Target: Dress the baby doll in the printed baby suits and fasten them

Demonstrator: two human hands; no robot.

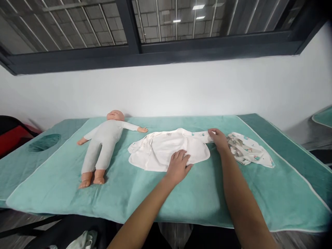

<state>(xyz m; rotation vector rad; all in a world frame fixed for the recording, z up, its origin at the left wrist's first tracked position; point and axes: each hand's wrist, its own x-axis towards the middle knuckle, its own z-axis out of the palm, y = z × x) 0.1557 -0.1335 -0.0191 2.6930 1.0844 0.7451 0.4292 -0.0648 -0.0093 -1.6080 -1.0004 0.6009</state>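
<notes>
Green table [52,183] carries it all. Doll [111,133] lies face-up toward its left end, head at the far edge, one hand just beside the shirt [163,148]. Shirt sits mid-table, spread flat, probably for access. Rumpled cloth [255,150] near the right end. Left hand [178,166] open on shirt, likely anchoring it; right hand [220,139] at the sleeve [198,136] end, can't tell if pinching.

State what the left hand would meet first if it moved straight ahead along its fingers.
More of the white garment, which the left hand rests on; past its upper edge comes green cover, then probably the wall, though depth is hard to judge.
</notes>
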